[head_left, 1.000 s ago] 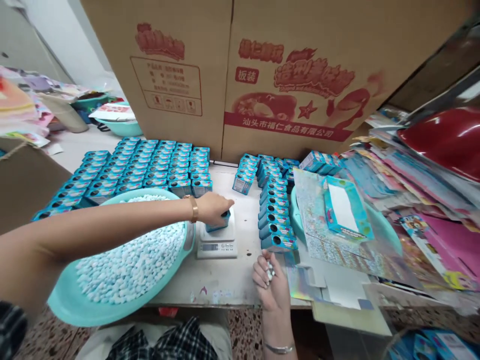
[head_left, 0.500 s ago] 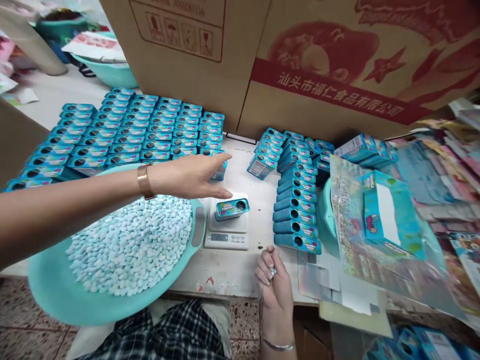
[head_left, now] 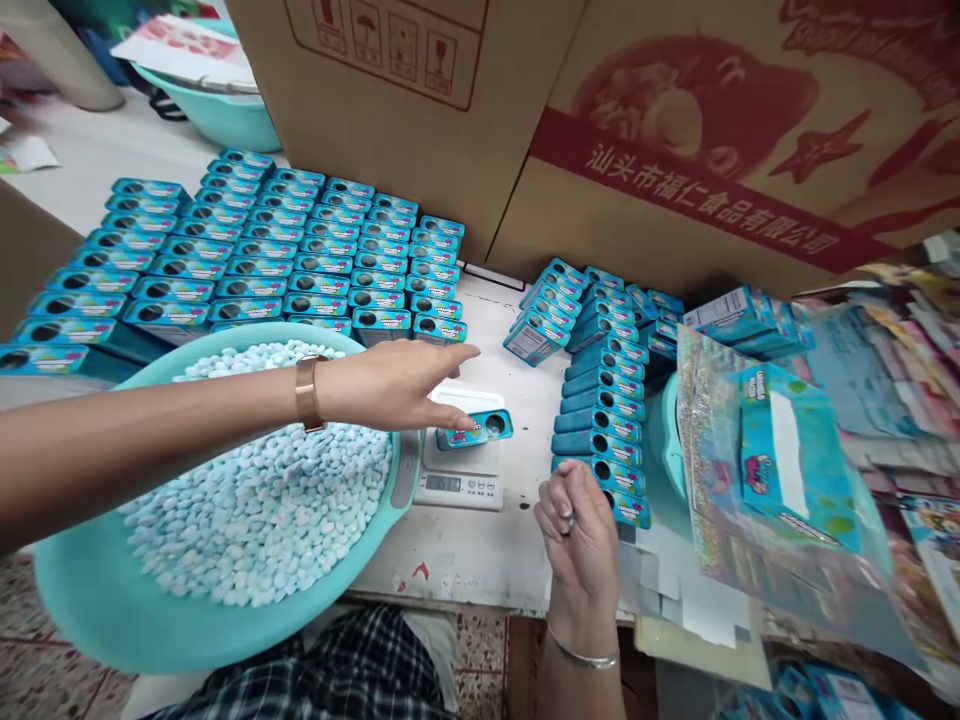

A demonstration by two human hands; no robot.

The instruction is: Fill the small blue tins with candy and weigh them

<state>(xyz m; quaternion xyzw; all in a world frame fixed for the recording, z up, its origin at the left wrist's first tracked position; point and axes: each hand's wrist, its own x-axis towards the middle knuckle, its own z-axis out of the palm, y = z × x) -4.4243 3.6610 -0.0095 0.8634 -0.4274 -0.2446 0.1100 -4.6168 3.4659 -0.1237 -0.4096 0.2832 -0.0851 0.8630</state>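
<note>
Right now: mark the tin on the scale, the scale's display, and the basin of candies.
tin on the scale (head_left: 475,430), head view, on its blue printed top face.
scale's display (head_left: 443,484), head view, on the lit digits.
basin of candies (head_left: 90,620), head view, on the bare teal near rim.

I counted one small blue tin (head_left: 475,429) on the one scale (head_left: 460,473) near the desk's front edge. One turquoise basin (head_left: 90,600) of pale tablets (head_left: 262,520), too many to count, overhung the front left edge. Seven tins (head_left: 600,425) formed the column right of the scale. The block of tins (head_left: 247,255) at the back left ran to several dozen. Two hands showed: left hand (head_left: 397,380), right hand (head_left: 581,530). Two cardboard cartons (head_left: 420,120) stood along the back edge.
</note>
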